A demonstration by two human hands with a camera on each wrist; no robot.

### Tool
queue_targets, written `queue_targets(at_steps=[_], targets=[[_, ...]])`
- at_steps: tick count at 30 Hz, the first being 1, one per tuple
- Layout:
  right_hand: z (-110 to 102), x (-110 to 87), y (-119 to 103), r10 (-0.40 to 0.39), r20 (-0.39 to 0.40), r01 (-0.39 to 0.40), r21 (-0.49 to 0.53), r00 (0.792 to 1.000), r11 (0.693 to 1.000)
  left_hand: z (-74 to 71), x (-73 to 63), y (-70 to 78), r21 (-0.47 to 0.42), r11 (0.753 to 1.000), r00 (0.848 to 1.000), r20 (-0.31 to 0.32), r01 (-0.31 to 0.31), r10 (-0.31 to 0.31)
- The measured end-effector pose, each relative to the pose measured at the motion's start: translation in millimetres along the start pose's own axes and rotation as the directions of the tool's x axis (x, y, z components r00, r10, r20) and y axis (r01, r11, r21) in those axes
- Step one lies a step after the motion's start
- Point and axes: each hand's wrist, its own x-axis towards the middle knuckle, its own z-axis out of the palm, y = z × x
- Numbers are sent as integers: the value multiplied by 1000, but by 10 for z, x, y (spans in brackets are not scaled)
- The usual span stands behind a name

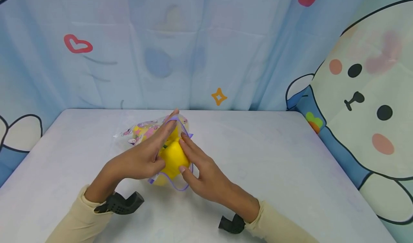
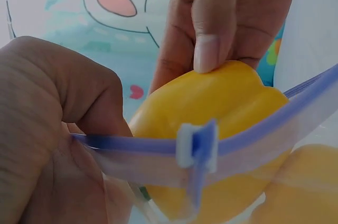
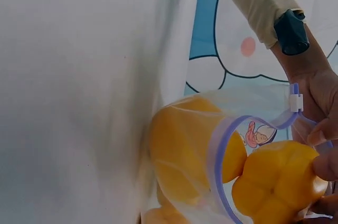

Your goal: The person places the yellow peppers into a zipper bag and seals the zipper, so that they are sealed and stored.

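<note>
A yellow bell pepper sits partway in the mouth of a clear plastic zip bag. My right hand holds the pepper from its right side, thumb and fingertips pressed on its skin, as the left wrist view shows. With its thumb folded at the purple zip edge, my left hand grips the bag's rim and spreads it; its other fingers extend along the far side. Behind the rim, more yellow peppers show through the plastic. A white slider sits on the zip edge.
The bag lies on a table with a white cover. Behind hangs a light blue curtain with hearts and cartoon prints. A dark wrist mount sits on the left wrist, another on the right.
</note>
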Motion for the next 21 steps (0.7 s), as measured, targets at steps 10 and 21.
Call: queue_targets(at_steps=[10, 21], targets=[[14, 62, 33, -67, -253, 60, -37, 965, 998, -10, 13, 22, 36, 999, 1000, -17, -10, 10], [-28, 56, 61, -110, -101, 101, -91, 989, 991, -33, -14, 10, 26, 1000, 999, -36, 5, -4]])
